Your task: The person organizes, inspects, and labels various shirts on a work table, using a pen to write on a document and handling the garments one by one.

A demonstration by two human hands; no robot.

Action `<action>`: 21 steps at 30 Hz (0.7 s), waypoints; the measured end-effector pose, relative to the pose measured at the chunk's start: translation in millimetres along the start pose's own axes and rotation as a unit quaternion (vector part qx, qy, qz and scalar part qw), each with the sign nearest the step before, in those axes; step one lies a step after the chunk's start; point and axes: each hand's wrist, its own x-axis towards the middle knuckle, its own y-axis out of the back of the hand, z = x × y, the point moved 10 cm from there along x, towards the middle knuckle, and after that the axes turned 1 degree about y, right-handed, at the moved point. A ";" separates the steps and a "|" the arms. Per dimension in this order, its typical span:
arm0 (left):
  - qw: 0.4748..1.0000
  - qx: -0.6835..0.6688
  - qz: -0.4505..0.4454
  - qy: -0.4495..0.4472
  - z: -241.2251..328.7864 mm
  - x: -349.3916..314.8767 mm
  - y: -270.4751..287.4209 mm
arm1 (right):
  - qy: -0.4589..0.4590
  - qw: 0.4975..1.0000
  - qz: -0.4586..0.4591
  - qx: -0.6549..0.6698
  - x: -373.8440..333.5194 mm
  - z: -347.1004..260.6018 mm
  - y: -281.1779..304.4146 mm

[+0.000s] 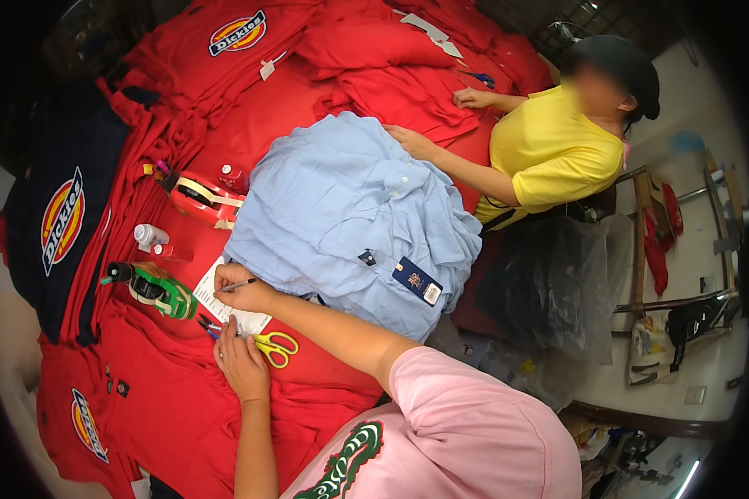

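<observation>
My right hand (245,291) is closed around a dark pen (239,284) over a white sheet of paper (210,289) with writing on it. My left hand (242,366) lies with its fingers stretched out at the sheet's near edge. Beside those fingers rest yellow-handled scissors (276,348), their blades partly hidden, and a few blue pens (209,325). A large heap of light blue button shirts (333,208) rises just beyond my right forearm. A dark hang tag (417,281) lies on the heap.
Red garments (175,399) cover the table, with a navy one (37,233) at left. Green (162,293) and red tape dispensers (200,197) stand near a white bottle (148,236). Across the heap, a person in a yellow shirt (549,150) touches the blue cloth. Clear plastic (558,274) hangs at right.
</observation>
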 end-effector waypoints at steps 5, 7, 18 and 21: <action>1.000 -0.001 -0.002 0.008 -2.7 -0.7 0.9 | 0.017 1.000 0.000 0.002 0.5 -14.6 0.3; 1.000 0.004 0.002 0.000 -0.7 -0.7 1.9 | 0.028 1.000 0.011 -0.004 0.5 -19.6 2.0; 1.000 -0.001 -0.009 0.011 -4.1 -1.7 0.3 | 0.035 0.998 0.007 -0.047 -1.9 -23.3 3.7; 1.000 -0.003 -0.010 0.009 -3.1 -1.4 -0.5 | 0.028 0.999 0.010 -0.033 -2.3 -18.9 3.8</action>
